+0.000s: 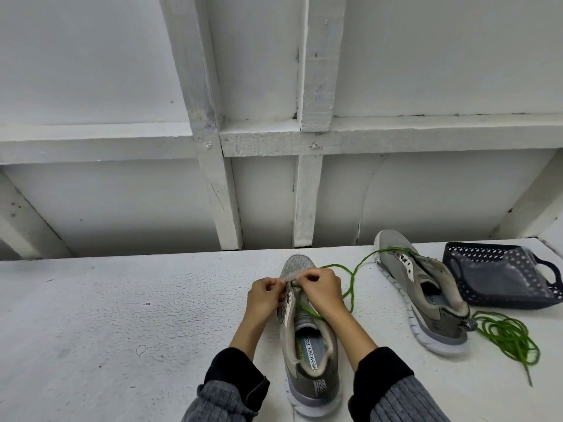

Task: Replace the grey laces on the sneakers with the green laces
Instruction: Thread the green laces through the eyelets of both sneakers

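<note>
near sneaker (pixel 307 354) under both hands (pixel 297 292) w/ green lace (pixel 350 281), mid-table (pixel 122 315)

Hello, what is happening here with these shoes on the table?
A person is lacing a grey sneaker that stands on the white table. The left hand and the right hand both pinch at the eyelets near its toe, working a green lace in. That lace trails to the second sneaker, which lies on its side to the right. Another green lace lies bundled near its heel, and a dark basket sits behind.
</note>
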Motion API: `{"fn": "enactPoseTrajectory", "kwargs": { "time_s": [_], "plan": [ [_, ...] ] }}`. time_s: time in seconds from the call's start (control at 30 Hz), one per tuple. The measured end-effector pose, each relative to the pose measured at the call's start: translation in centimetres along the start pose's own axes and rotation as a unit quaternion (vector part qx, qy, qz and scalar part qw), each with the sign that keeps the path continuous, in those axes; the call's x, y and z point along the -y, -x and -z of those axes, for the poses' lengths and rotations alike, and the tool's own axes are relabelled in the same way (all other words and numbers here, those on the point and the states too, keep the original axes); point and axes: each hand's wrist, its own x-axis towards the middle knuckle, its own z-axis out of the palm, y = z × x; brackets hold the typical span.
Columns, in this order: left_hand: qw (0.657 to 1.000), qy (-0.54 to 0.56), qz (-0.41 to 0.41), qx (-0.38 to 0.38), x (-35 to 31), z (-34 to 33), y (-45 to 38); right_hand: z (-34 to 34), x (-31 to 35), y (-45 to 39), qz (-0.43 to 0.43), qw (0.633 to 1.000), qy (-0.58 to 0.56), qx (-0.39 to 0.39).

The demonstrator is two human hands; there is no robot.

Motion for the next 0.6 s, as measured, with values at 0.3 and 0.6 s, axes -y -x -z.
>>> {"fn": "enactPoseTrajectory", "kwargs": {
  "time_s": [0.3, 0.6],
  "plan": [
    [0.970, 0.239, -0.018, -0.047, -1.0, 0.4, 0.9, 1.0, -1.6, 2.3, -0.028, 0.976, -0.188, -0.111],
    [0.966, 0.024, -0.154, -0.204, -3.7, 4.8, 1.1, 1.1, -2.4, 2.6, -0.006, 0.997, -0.078, -0.006]
  ]
}}
